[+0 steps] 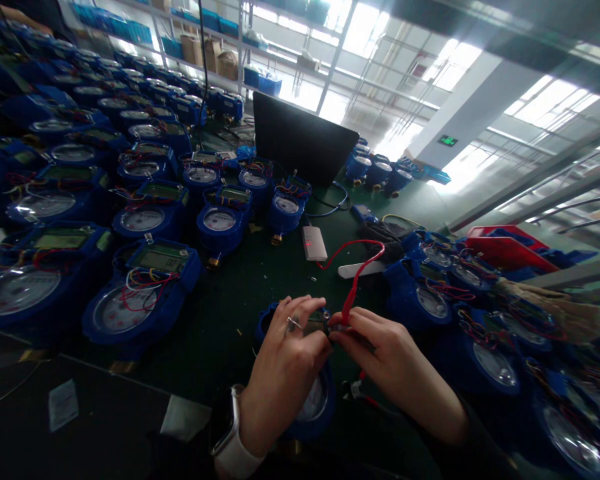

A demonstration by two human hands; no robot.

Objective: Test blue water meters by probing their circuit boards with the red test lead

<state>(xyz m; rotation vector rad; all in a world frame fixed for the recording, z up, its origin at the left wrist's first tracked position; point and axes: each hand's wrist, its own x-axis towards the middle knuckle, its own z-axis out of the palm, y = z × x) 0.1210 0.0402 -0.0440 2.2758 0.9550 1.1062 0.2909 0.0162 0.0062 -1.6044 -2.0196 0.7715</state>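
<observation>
In front of me stands a blue water meter [325, 423], largely covered by my hands. My left hand [287, 363], with a ring and a white-strapped watch, curls over the meter's top around its small display, fingers closed on it. At the display's right edge, my right hand [390, 357] pinches the end of a red cable [351, 300]; its tip is hidden by the fingers. The cable loops back to a small white box [314, 244] with a lit red light. Pliers with red handles [356, 389] lie below my right hand.
Many blue water meters with loose wires crowd the left [143, 293] and right [425, 300] of the green table. A black laptop screen [303, 140] stands behind. A white strip [361, 269] lies near the cable, and a red bin [510, 247] is at the right.
</observation>
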